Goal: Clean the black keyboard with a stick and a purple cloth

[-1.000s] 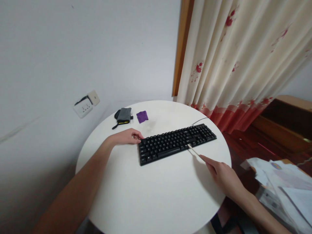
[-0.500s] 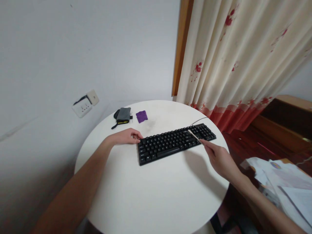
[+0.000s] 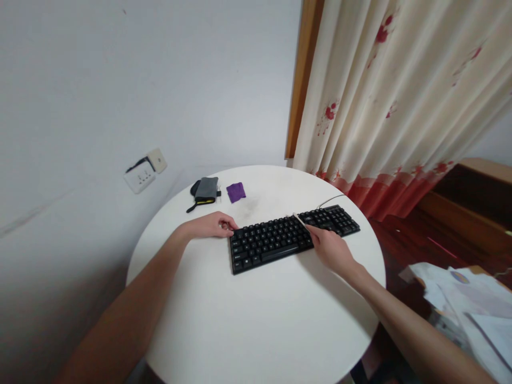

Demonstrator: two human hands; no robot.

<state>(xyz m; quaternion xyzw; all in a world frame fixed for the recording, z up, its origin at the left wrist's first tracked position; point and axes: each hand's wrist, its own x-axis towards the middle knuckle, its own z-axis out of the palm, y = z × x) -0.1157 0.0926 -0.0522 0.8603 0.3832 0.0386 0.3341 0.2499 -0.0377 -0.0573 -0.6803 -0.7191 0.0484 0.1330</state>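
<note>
A black keyboard lies across the round white table, its cable trailing off the far right end. My left hand rests at the keyboard's left end, fingers curled against its edge. My right hand lies over the keyboard's front edge right of the middle and pinches a thin pale stick. The stick's tip reaches the far row of keys.
A grey and black pouch and a small purple cloth lie at the table's far side. A wall socket sits on the left wall. Cream curtains hang behind; loose papers and dark wooden furniture are to the right.
My right hand has moved left and forward from the table's right edge onto the keyboard, carrying the stick's tip across the keys to the far row. My left hand has stayed put.
</note>
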